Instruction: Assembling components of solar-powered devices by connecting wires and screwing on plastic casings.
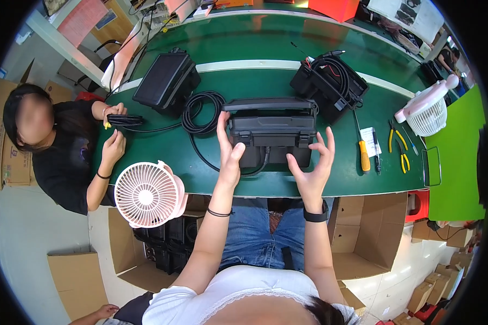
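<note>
While the left hand (230, 160) stands partly spread at the left edge of a black case (271, 130), whether it truly grips cannot be told. The right hand (313, 173), thumb and fingers wide apart, holds nothing beside the case's right front corner. So the case sits between both hands, on the green table (287, 187). Beyond the left hand lies a cable coil (203, 129), with another case (165, 81) behind it; a pink fan (146, 195) is nearer the body, to that hand's left. Right of the right hand are a screwdriver (364, 157) and yellow-handled pliers (404, 160).
</note>
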A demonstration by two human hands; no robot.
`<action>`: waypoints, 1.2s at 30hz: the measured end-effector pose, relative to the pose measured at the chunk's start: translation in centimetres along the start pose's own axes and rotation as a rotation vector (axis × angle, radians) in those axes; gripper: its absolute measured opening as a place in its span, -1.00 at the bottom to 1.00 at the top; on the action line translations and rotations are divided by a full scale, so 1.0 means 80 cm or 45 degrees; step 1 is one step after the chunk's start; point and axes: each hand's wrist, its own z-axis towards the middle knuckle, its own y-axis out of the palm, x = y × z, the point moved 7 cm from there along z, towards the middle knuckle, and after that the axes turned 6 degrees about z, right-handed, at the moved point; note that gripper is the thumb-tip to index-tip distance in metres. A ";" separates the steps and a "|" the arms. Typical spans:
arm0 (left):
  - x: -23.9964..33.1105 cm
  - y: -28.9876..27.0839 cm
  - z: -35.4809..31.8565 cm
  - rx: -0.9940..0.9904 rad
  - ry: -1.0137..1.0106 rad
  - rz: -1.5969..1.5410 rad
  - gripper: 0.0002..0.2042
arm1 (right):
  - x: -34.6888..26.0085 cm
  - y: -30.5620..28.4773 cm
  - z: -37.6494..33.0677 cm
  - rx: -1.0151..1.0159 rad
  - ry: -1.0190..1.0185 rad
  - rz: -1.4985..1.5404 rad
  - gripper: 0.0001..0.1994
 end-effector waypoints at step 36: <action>0.015 -0.010 -0.022 0.146 -0.202 -0.027 -0.12 | -0.021 -0.004 0.055 -0.250 0.014 -0.020 -0.70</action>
